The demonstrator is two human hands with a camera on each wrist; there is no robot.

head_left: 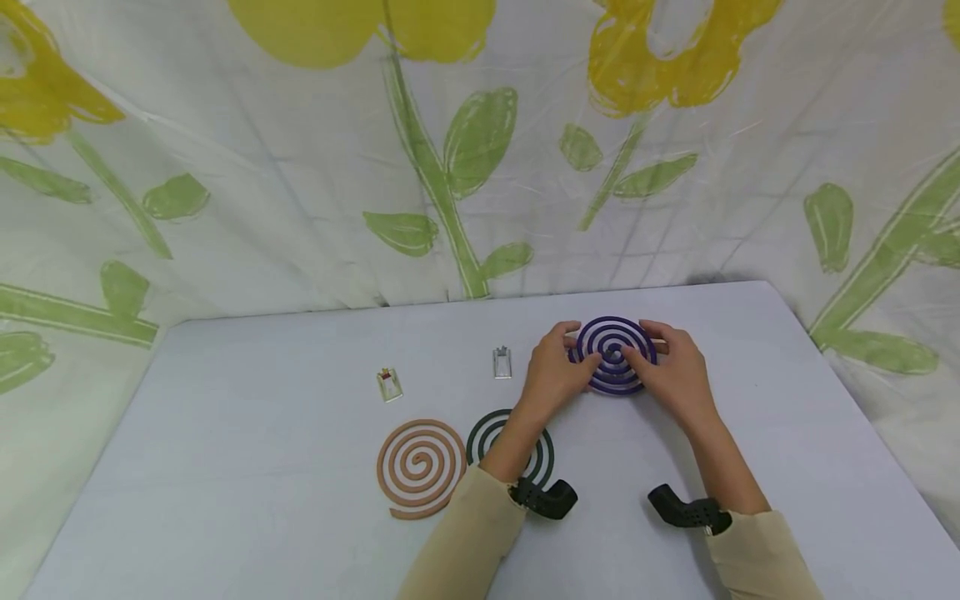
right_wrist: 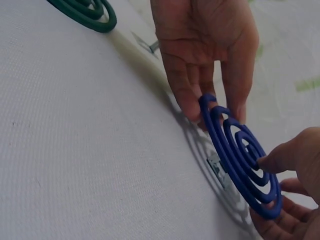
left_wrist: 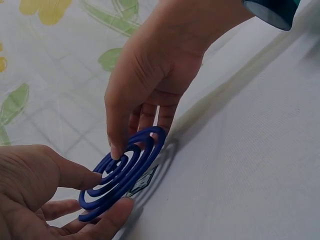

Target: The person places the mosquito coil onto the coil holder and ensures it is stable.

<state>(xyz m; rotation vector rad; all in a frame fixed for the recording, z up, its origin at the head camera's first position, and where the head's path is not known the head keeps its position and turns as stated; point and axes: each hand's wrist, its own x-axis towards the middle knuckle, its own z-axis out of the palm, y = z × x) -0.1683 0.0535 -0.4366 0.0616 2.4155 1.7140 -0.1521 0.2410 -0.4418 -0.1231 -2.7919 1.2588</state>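
A blue mosquito coil (head_left: 615,390) is held up by both hands, slightly tilted, over the far right part of the table. My left hand (head_left: 557,368) pinches its left side, thumb on the face and fingers behind the rim. From the opposite side my right hand (head_left: 678,373) pinches it in the same way, its thumb near the coil's centre. Just beneath the coil, a small metal coil stand (right_wrist: 216,167) shows in the right wrist view. Whether the coil touches this stand, I cannot tell.
Left of the hands lie a brown coil (head_left: 422,459) and a green coil (head_left: 551,454), the latter partly covered by my left forearm. Behind them are a stand with a red mark (head_left: 389,384) and a silver stand (head_left: 502,363). A flowered curtain (head_left: 300,208) hangs behind the table.
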